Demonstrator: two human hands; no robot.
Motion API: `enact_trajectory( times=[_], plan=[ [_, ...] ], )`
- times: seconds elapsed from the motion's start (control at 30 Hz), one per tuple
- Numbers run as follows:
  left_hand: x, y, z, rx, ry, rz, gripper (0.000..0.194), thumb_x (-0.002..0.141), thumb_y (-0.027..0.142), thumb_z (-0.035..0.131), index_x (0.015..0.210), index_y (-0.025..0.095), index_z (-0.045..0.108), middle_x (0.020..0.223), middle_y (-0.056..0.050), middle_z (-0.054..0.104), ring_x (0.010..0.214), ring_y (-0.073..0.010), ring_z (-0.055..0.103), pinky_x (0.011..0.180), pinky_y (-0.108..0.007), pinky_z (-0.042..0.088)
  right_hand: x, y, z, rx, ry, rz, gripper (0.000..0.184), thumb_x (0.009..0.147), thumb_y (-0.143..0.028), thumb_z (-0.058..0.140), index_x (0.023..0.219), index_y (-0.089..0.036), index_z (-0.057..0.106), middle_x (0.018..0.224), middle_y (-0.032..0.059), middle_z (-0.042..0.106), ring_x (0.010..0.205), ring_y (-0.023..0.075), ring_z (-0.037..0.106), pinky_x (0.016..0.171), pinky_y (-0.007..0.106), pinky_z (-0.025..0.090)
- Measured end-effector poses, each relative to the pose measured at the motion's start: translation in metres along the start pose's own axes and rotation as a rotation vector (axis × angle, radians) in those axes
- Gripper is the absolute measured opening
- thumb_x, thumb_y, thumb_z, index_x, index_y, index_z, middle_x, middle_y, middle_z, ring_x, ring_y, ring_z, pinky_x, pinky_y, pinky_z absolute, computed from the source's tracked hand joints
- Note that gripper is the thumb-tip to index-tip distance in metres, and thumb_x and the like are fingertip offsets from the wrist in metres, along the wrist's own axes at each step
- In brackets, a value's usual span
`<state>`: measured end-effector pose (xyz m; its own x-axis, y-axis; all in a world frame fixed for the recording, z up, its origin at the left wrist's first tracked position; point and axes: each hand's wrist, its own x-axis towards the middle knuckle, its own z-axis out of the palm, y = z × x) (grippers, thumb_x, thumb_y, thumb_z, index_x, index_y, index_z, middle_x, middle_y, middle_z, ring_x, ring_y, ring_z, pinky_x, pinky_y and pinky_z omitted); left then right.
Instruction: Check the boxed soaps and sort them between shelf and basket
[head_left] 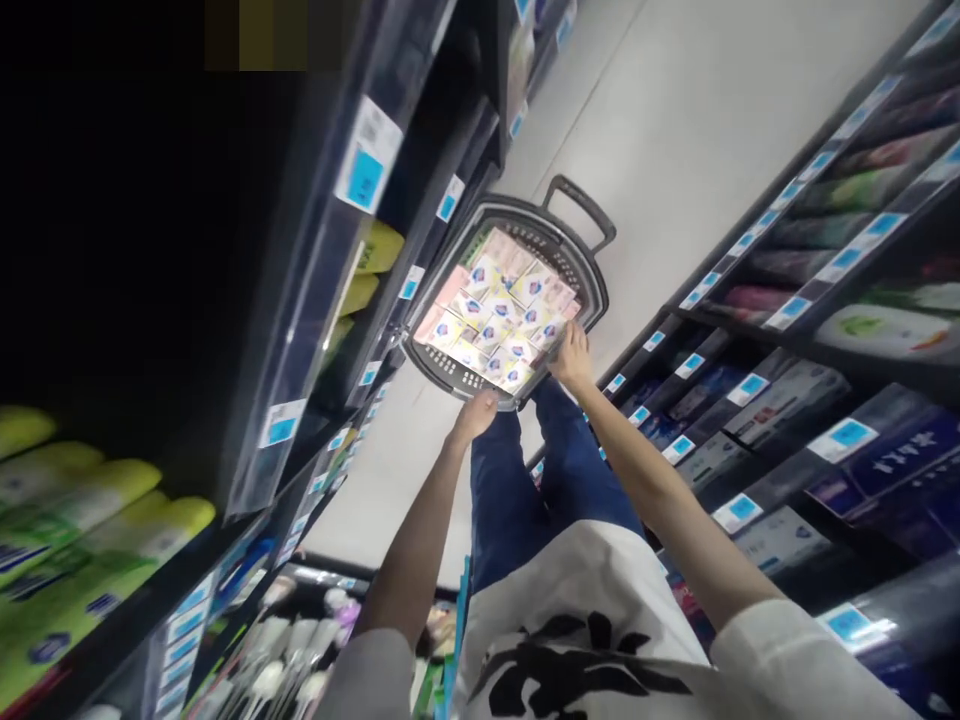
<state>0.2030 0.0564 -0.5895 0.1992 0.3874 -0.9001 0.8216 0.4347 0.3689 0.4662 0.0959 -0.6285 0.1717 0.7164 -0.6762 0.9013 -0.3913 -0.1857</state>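
Note:
A dark grey plastic shopping basket [592, 268] is in front of my legs, just above or on the floor; I cannot tell which. Inside lie several small soap boxes [491, 330], pale with blue-and-red logos and some pink sides, packed in rows. My left hand [475, 416] grips the near rim of the basket, thumb on top and the other fingers hidden below. On the right side, my right hand [573, 358] is closed over the rim, its fingertips close to the outermost boxes. The basket's handle [581, 212] is folded outward at the far side.
Dark shelves with price tags [367, 165] run along the left, holding yellow-and-green bottles [97, 540]. More shelves on the right carry packaged goods [787, 400]. Pale floor [660, 110] stretches between them. Utensils or brushes [277, 660] hang at lower left.

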Motion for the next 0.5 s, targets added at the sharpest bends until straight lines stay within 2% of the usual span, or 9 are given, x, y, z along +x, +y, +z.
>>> enact_trajectory(
  times=[0.13, 0.23, 0.37, 0.5],
  plan=[
    [0.044, -0.002, -0.008, 0.035, -0.019, 0.036, 0.03, 0.1, 0.018, 0.055, 0.125, 0.016, 0.07, 0.113, -0.01, 0.079, 0.108, -0.0232, 0.073, 0.101, -0.034, 0.054, 0.031, 0.008, 0.02, -0.051, 0.031, -0.026, 0.097, 0.085, -0.033, 0.066, 0.161, -0.001, 0.014, 0.167, 0.0288, 0.028, 0.156, 0.0387, 0.019, 0.129, 0.06, 0.01],
    [0.054, -0.002, -0.011, 0.06, -0.033, 0.053, 0.032, 0.101, 0.018, 0.054, 0.128, 0.014, 0.069, 0.114, -0.011, 0.078, 0.11, -0.0241, 0.072, 0.103, -0.036, 0.052, 0.039, 0.007, 0.019, -0.101, 0.031, -0.069, 0.093, 0.087, -0.035, 0.064, 0.159, 0.0, 0.017, 0.159, 0.0305, 0.036, 0.15, 0.0408, 0.027, 0.127, 0.063, 0.008],
    [0.033, 0.0, -0.011, 0.108, -0.069, 0.045, 0.031, 0.1, 0.016, 0.053, 0.127, 0.014, 0.069, 0.115, -0.011, 0.077, 0.107, -0.0236, 0.072, 0.101, -0.035, 0.053, 0.031, -0.001, 0.003, -0.124, 0.022, -0.074, 0.095, 0.083, -0.041, 0.07, 0.154, 0.002, 0.024, 0.149, 0.0305, 0.044, 0.137, 0.0411, 0.038, 0.122, 0.061, 0.02],
    [-0.013, 0.005, -0.014, 0.169, -0.093, 0.006, 0.033, 0.1, 0.016, 0.052, 0.128, 0.015, 0.069, 0.114, -0.013, 0.078, 0.108, -0.0257, 0.072, 0.102, -0.035, 0.052, 0.006, -0.015, -0.028, -0.104, -0.018, -0.026, 0.106, 0.076, -0.052, 0.079, 0.152, 0.002, 0.028, 0.146, 0.031, 0.047, 0.134, 0.0432, 0.041, 0.116, 0.055, 0.03]
  ],
)
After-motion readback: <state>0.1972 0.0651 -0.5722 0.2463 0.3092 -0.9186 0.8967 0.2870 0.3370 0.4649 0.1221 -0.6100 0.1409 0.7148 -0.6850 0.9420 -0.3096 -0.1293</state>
